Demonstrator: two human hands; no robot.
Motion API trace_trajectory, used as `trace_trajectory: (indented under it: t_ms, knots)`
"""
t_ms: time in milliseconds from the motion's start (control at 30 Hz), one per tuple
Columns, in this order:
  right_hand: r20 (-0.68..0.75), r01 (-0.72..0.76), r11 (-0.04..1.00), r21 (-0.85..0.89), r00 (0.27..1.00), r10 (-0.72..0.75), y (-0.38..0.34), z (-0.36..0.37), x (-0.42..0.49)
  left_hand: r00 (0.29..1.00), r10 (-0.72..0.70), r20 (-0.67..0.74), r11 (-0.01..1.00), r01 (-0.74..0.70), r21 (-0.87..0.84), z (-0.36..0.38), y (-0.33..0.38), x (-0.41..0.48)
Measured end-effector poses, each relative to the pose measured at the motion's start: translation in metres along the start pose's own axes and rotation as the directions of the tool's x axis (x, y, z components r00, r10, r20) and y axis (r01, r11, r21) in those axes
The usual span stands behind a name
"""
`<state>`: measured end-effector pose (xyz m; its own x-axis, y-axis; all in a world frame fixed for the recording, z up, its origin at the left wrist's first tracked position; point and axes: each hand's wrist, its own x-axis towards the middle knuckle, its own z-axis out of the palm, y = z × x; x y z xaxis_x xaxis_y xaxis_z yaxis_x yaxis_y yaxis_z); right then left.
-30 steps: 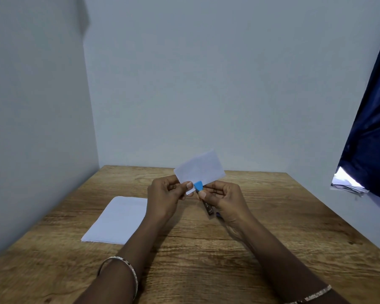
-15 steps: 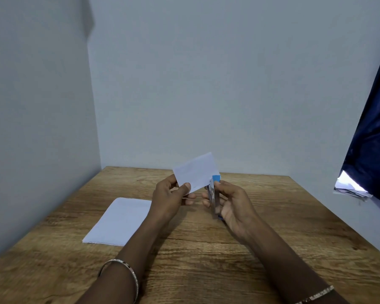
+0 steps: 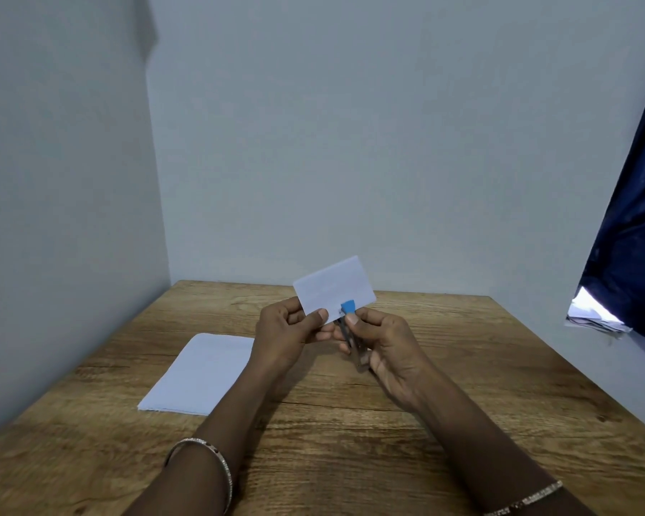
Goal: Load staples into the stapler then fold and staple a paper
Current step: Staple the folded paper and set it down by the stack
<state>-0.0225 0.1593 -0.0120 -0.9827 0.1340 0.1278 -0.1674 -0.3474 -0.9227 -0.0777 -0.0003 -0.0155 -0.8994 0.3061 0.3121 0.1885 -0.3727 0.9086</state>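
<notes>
Starting nearest the camera, a silver bangle [image 3: 216,467] circles the left wrist and a thinner bracelet [image 3: 525,499] the right. Both forearms reach forward over the wooden table [image 3: 462,385]. A flat stack of white sheets [image 3: 198,374] lies on the table left of the left forearm, which hides its right edge.

Further out, both hands are raised above the tabletop, close together. The left hand [image 3: 287,335] pinches the lower left corner of a small folded paper [image 3: 332,288] between thumb and fingers, holding it upright and slightly tilted. The right hand [image 3: 391,351] grips the stapler [image 3: 352,342], fingers curled round the slim metal body and the thumb resting near its blue tip. That blue tip overlaps the paper's lower edge near the right corner. Whether the paper sits between the stapler's arms cannot be told.

Behind the table stand plain pale walls [image 3: 350,143]. At the far right hangs a dark blue curtain [image 3: 633,236] with a heap of loose papers [image 3: 592,316] below it.
</notes>
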Motion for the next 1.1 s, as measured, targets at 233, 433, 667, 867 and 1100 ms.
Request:
trace_trajectory:
  t_ms: [233,433,667,867,1100]
  knots:
    - [-0.009,0.001,1.0,-0.019,1.0,-0.001,0.0009,-0.0023,0.0001,1.0,-0.012,-0.004,1.0,0.012,-0.009,-0.0024,0.0018,0.0004]
    - [-0.004,0.0,1.0,-0.02,1.0,0.0,0.0016,-0.0042,0.0004,1.0,-0.016,-0.004,1.0,0.016,-0.008,-0.0018,0.0028,0.0011]
    - [-0.017,-0.005,1.0,-0.013,1.0,0.005,0.0023,-0.0061,0.0009,1.0,-0.003,-0.001,0.998,0.003,0.055,-0.0016,0.0033,0.0016]
    - [-0.048,0.005,1.0,-0.031,0.999,-0.006,0.0027,-0.0062,0.0004,1.0,-0.01,0.019,0.999,0.01,0.039,-0.0009,0.0024,0.0002]
    - [-0.11,0.006,0.997,-0.072,0.994,-0.013,0.0049,-0.0038,0.0008,0.999,-0.033,0.037,0.999,0.032,0.035,-0.0012,0.0013,0.0]
